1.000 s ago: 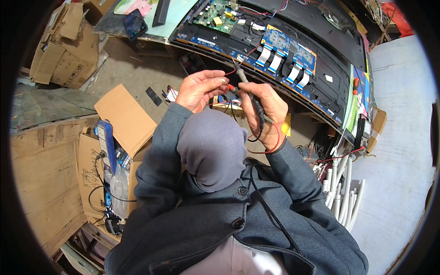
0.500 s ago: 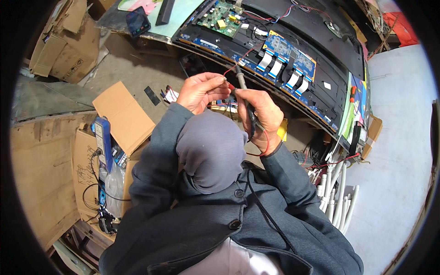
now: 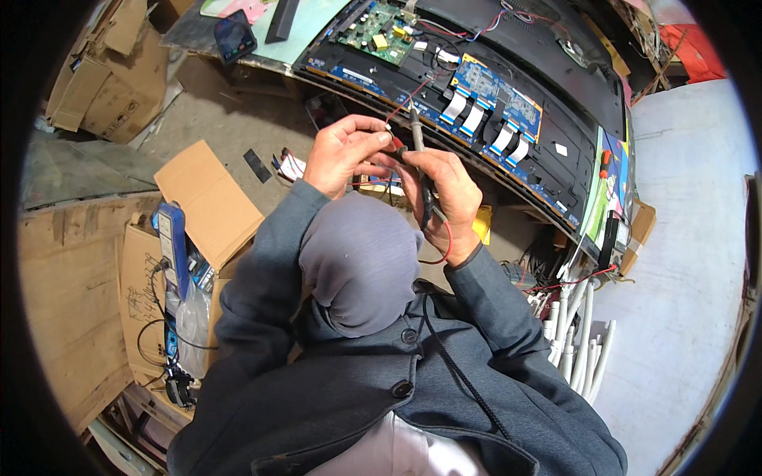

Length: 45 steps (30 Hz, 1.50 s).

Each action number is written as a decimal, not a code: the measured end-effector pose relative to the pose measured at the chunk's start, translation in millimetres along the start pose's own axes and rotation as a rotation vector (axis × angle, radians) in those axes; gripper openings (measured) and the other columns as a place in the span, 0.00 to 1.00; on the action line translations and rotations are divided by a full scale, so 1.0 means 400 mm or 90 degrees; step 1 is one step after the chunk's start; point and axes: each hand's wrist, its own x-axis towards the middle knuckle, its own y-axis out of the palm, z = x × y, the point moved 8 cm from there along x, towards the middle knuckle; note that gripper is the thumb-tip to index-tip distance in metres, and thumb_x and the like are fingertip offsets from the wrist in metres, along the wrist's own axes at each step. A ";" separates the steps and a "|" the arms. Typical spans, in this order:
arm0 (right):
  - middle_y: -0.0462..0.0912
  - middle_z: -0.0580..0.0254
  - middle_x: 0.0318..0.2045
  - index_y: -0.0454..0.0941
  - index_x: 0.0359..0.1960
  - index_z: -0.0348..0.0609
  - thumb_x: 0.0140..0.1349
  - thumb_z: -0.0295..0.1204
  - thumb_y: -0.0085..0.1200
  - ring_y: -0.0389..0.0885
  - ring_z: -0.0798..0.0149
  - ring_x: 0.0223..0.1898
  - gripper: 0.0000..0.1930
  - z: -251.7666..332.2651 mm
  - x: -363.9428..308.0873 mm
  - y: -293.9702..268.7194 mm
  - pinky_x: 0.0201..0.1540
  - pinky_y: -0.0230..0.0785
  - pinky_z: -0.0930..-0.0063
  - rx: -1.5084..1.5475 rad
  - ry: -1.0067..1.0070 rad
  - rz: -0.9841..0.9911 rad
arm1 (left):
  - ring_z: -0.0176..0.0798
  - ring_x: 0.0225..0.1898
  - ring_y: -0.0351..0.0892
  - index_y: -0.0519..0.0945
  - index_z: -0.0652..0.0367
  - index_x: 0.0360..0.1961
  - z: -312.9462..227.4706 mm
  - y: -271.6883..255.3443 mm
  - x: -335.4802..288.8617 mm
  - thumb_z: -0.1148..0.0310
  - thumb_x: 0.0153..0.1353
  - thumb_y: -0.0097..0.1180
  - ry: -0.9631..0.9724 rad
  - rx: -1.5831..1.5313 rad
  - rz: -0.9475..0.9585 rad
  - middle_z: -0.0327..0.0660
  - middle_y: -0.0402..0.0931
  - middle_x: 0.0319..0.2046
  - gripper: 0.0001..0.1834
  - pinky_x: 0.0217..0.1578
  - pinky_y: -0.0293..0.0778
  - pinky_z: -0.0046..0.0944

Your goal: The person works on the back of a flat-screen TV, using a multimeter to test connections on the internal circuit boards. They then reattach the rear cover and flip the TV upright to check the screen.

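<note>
My left hand is closed in a pinch on a small pale connector at the end of a thin red wire. That wire runs up to the opened flat-screen panel. Beside it, my right hand is closed round a pen-shaped tool with a grey barrel and dark grip, its tip pointing up toward the panel edge. A red test probe lies between my fingertips, close to the connector; contact cannot be made out. A red lead loops below my right hand.
The panel carries a green board and a blue board with white ribbon cables. A phone-like device lies at the bench's left. An orange-handled screwdriver and white tubes are right; a cardboard box and power strip left.
The whole view has shifted slightly left. My right hand has turned a little, showing more of its lower fingers, and the red probe has moved up nearer the connector.
</note>
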 end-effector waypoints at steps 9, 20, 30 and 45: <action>0.83 0.54 0.48 0.79 0.55 0.45 0.52 0.17 0.67 0.88 0.56 0.43 0.26 -0.036 -0.028 0.038 0.43 0.84 0.68 0.020 0.046 0.113 | 0.40 0.41 0.88 0.65 0.61 0.64 0.000 0.024 -0.002 0.70 0.66 0.67 -0.043 -0.043 0.040 0.48 0.84 0.44 0.30 0.41 0.88 0.43; 0.85 0.53 0.51 0.79 0.56 0.43 0.54 0.13 0.62 0.87 0.52 0.50 0.26 -0.055 -0.040 0.066 0.49 0.81 0.65 0.041 0.070 0.209 | 0.43 0.39 0.88 0.66 0.62 0.61 0.017 -0.016 0.023 0.75 0.64 0.67 0.010 -0.065 -0.029 0.50 0.83 0.40 0.29 0.39 0.87 0.42; 0.88 0.58 0.43 0.82 0.48 0.44 0.54 0.13 0.61 0.87 0.54 0.43 0.20 -0.088 -0.057 0.034 0.46 0.79 0.65 -0.028 0.088 0.212 | 0.39 0.34 0.87 0.67 0.58 0.58 0.038 -0.022 0.018 0.77 0.63 0.67 0.018 -0.044 -0.050 0.48 0.83 0.36 0.27 0.33 0.86 0.36; 0.86 0.52 0.41 0.82 0.49 0.38 0.60 0.18 0.65 0.87 0.56 0.41 0.14 -0.097 0.001 0.000 0.44 0.78 0.69 0.066 0.173 0.045 | 0.34 0.33 0.86 0.68 0.60 0.59 0.036 -0.024 0.035 0.79 0.61 0.67 0.058 0.072 -0.077 0.45 0.84 0.33 0.28 0.33 0.83 0.33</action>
